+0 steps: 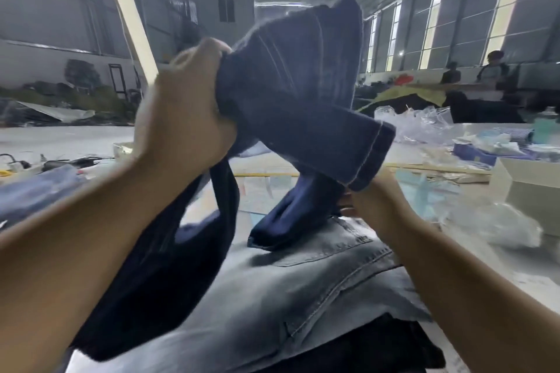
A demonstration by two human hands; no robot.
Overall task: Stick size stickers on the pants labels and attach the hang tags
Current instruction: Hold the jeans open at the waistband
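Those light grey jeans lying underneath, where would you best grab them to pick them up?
Probably at the near folded edge of the light grey jeans, coming from the person's side. They lie flat, and the dark blue jeans, held by the left hand and right hand, drape over their far end.

left grip (185, 103) bare | right grip (378, 206) bare | 2 forearms unsleeved

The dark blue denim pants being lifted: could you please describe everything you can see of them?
The dark blue denim pants look like stiff indigo denim with pale seam stitching and a stitched hem at the leg end. They are bunched and raised above the stack of folded jeans. The left hand grips the gathered cloth up high; the right hand holds a lower fold near the hem. One part droops onto the light grey-blue jeans below. No label or tag shows.
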